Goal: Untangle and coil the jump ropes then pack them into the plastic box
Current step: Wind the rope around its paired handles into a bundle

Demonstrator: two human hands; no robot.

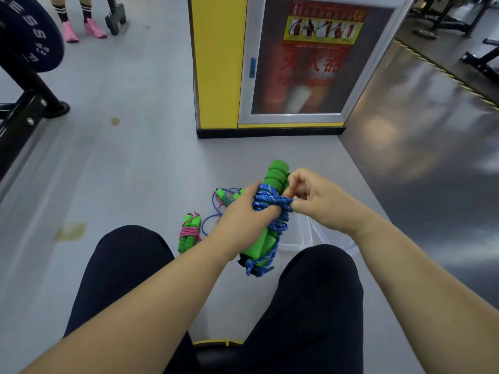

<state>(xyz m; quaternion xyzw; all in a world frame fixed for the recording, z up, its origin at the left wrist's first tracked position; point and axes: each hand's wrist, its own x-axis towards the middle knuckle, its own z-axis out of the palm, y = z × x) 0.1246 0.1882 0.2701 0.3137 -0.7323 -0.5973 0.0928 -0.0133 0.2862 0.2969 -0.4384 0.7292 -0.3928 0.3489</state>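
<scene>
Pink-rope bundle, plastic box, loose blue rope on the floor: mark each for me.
Pink-rope bundle (189, 233), head view, pink wrap.
Plastic box (297, 240), head view, clear rim.
Loose blue rope (216, 209), head view, floor loop.

weight plate (29, 33), fire extinguisher cabinet (302, 60), dumbbell (116, 18)

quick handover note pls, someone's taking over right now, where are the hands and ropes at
Left hand: gripped around the green handles of the blue rope, held above the lap.
Right hand: pinching a strand of that blue rope at the wrap, finishing the coil.
Pink rope: already coiled around its handles, lying on the floor, not in the box.
Loose rope: another blue one, still tangled on the floor behind the left hand.
Box: clear plastic, on the floor under the right wrist; looks empty from what shows.
Left: secure this coil, do the loose rope, pack everything.
</scene>
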